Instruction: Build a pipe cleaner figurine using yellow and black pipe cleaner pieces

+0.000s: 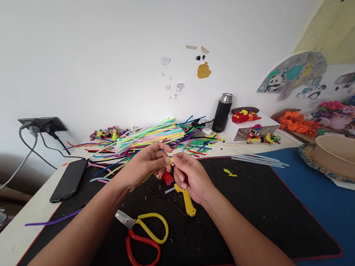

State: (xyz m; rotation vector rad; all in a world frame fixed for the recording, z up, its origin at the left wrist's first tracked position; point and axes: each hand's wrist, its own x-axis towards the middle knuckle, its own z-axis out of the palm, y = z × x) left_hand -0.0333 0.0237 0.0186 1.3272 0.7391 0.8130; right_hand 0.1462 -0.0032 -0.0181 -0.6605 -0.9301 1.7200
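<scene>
My left hand (147,165) and my right hand (193,174) meet above the black mat (251,218). Between their fingertips is a small yellow piece (171,161), pinched from both sides; its exact shape is too small to tell. A thin yellow strand trails below my left hand. Just under the hands lies a yellow glue gun (187,200), with a red object (167,178) beside it, partly hidden by the fingers. Scissors with one red and one yellow handle (144,239) lie open on the mat, nearer to me and to the left.
A heap of colored pipe cleaners (152,136) lies along the wall. The black phone (69,180) is at left, a black bottle (222,113) behind. Clear sticks (259,160) and yellow bits (230,172) lie right, near a large bowl (349,154).
</scene>
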